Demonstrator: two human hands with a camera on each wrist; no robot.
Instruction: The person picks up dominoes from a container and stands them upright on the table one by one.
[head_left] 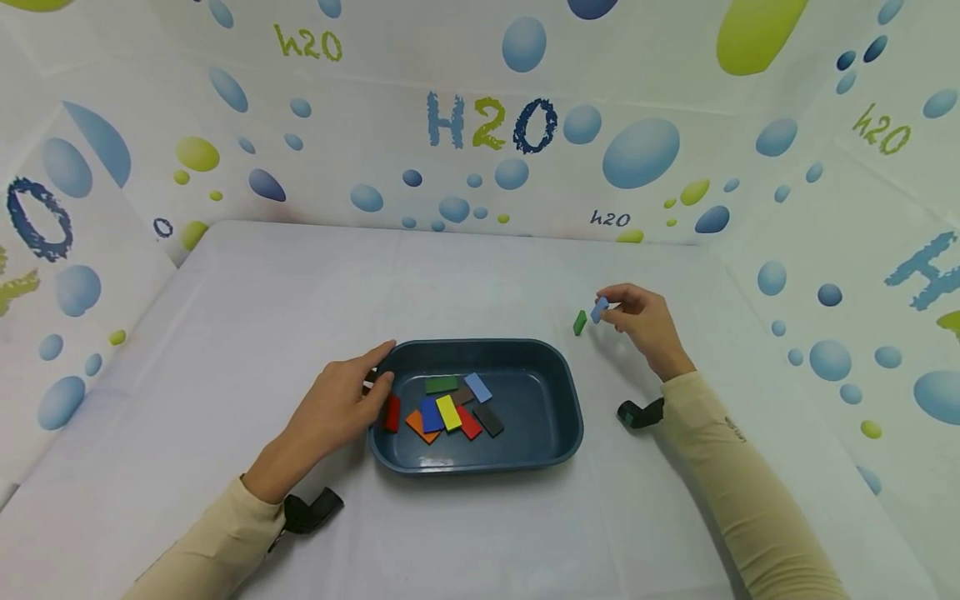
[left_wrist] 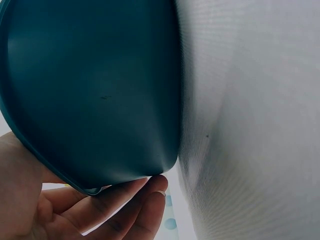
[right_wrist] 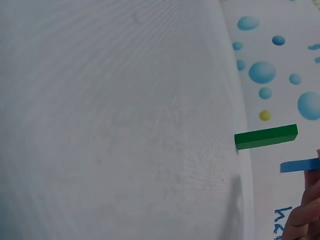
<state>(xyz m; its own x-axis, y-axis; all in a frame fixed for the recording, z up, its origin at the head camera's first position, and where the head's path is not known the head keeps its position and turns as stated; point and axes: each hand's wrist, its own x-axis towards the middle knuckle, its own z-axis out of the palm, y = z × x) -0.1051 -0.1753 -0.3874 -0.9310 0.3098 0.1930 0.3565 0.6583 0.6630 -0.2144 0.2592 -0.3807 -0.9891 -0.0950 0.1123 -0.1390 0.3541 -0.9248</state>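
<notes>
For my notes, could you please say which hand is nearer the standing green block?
Right hand, just beside the standing green block; the left hand is farther, across the tray.

On the white desk point(head_left: 480, 533), our left hand point(head_left: 341, 408) grips a dark tray point(head_left: 536, 417) of coloured blocks point(head_left: 448, 412) at its left; far right, our right hand point(head_left: 643, 323) pinches a light-blue block point(head_left: 599, 310) beside an upright green block point(head_left: 580, 322).
</notes>
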